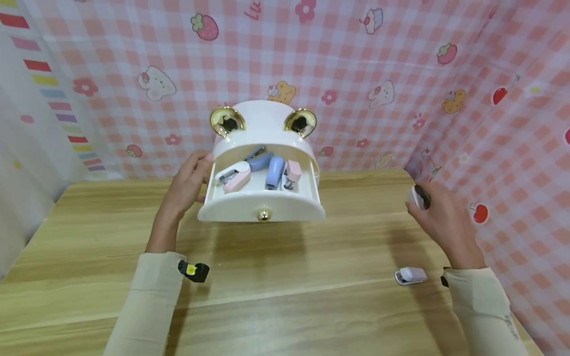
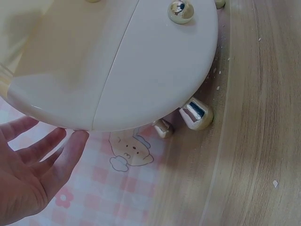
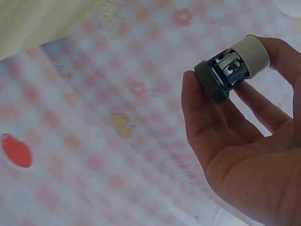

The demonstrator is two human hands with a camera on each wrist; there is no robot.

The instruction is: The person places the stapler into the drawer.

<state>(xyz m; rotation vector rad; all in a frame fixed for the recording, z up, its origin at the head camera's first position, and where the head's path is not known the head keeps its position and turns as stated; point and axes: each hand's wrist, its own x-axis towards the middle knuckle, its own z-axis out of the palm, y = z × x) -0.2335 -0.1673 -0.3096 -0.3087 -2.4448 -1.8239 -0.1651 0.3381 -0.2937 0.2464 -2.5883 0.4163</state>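
A white rounded box (image 1: 267,118) with gold-rimmed ears stands at the back, its drawer (image 1: 291,210) pulled out. My left hand (image 1: 182,185) touches the box's left side; in the left wrist view its fingertips (image 2: 77,137) lie along the white rim, fingers extended. Inside the drawer lie a white-and-pink mini stapler (image 1: 238,179), a blue one (image 1: 274,172), a darker blue one (image 1: 260,160) and a pink-and-white one (image 1: 293,172). Off to the right, my right hand (image 1: 447,222) pinches a white-and-dark mini stapler (image 3: 249,54) between thumb and fingers, raised over the table.
On the wooden table (image 1: 276,287) below my right hand lies a pale lilac-and-white mini stapler (image 1: 410,276). A pink checked cloth (image 1: 347,64) hangs behind the box and along the right side. The drawer has a gold knob (image 1: 263,215); gold feet (image 2: 197,114) carry the box.
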